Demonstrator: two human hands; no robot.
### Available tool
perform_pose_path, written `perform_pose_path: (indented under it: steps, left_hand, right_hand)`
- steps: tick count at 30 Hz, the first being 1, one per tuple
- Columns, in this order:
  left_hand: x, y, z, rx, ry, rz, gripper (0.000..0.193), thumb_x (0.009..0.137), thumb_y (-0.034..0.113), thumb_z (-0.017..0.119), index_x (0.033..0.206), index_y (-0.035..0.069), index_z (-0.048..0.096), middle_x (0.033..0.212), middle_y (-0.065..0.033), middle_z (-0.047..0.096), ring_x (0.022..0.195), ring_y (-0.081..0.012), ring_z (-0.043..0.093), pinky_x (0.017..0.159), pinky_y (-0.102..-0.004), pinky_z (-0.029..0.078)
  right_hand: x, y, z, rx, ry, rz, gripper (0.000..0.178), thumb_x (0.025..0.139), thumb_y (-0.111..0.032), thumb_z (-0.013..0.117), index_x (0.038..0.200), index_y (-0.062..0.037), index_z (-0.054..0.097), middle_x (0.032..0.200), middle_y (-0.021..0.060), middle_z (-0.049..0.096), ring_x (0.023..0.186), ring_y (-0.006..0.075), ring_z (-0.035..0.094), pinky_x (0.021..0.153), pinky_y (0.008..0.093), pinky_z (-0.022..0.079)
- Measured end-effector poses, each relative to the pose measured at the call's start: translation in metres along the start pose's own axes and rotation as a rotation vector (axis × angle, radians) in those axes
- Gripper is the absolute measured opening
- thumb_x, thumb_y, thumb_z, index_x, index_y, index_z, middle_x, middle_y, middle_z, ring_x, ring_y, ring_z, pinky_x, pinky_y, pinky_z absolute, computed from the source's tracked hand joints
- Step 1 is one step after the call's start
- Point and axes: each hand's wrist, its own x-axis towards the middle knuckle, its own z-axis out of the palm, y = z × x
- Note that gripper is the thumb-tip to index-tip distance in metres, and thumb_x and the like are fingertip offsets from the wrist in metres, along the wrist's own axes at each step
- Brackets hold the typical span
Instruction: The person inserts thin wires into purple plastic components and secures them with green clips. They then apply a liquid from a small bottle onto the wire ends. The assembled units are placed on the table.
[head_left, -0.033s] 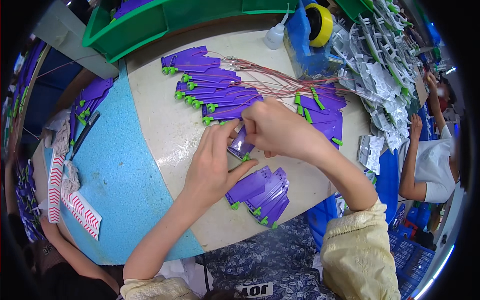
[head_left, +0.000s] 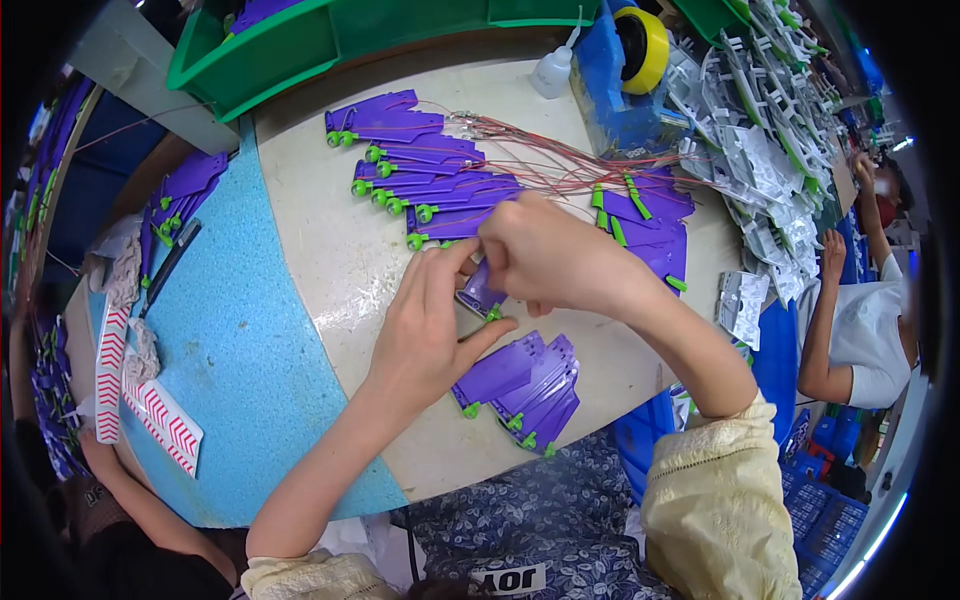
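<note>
Both hands meet at a purple plastic piece [head_left: 482, 287] with a small green tip, held just above the tabletop. My left hand [head_left: 422, 325] has its fingers curled against the piece's left side, its thumb by the green tip. Bent over the upper end is my right hand [head_left: 565, 258], fingers closed on the piece; its fingertips are partly hidden. Beyond the hands lies a row of purple pieces [head_left: 425, 120] with green ends and thin red wires [head_left: 560, 150]. Closer to me, several similar purple pieces [head_left: 540, 390] are fanned out, without visible wires.
More purple pieces [head_left: 660, 235] with green bits lie right. Grey-white plastic parts [head_left: 750, 180] are heaped beyond them. A white squeeze bottle [head_left: 551, 73], yellow tape roll [head_left: 643, 50] and green bin [head_left: 250, 75] stand at the back. Tweezers [head_left: 172, 265] lie left; other people sit on both sides.
</note>
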Motion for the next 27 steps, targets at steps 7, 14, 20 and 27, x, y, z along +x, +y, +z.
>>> perform_pose_path:
  steps: [7,14,20,27]
  left_hand:
    - [-0.003,-0.004,0.0,0.035,0.05,-0.032,0.061,0.07,0.008,0.088,0.119,-0.003,0.053,0.107,-0.0173,0.059,0.097,-0.0331,0.06,0.082,-0.0426,0.05]
    - [0.021,-0.004,-0.018,0.458,0.108,0.132,0.042,0.072,0.02,0.082,0.106,0.005,0.061,0.133,-0.017,0.054,0.122,-0.037,0.05,0.104,-0.0501,0.032]
    - [0.031,-0.027,-0.027,0.405,0.041,0.118,0.047,0.074,0.019,0.082,0.111,0.004,0.059,0.135,-0.0165,0.054,0.127,-0.0364,0.049,0.108,-0.0501,0.033]
    - [-0.011,-0.002,-0.042,0.252,0.138,0.26,0.044,0.071,0.017,0.082,0.11,0.004,0.066,0.122,-0.015,0.063,0.114,-0.0367,0.057,0.099,-0.0483,0.043]
  right_hand:
    - [-0.013,-0.006,0.007,0.068,0.111,-0.068,0.004,0.074,0.003,0.067,0.075,0.0066,0.069,0.067,0.0162,0.068,0.058,0.0293,0.068,0.056,0.0389,0.056]
    - [0.039,0.038,-0.006,-0.316,0.793,-0.468,0.007,0.078,0.001,0.072,0.084,0.0004,0.07,0.096,0.0146,0.063,0.094,0.0341,0.064,0.083,0.044,0.052]
    - [0.03,0.026,-0.016,-0.239,0.802,-0.567,0.009,0.078,0.004,0.072,0.085,-0.0004,0.07,0.095,0.0137,0.068,0.094,0.0334,0.065,0.084,0.0422,0.052]
    - [-0.052,-0.035,-0.039,-0.209,0.934,-0.752,0.017,0.087,0.004,0.071,0.103,0.0028,0.069,0.098,0.0128,0.07,0.088,0.0231,0.068,0.079,0.0316,0.053]
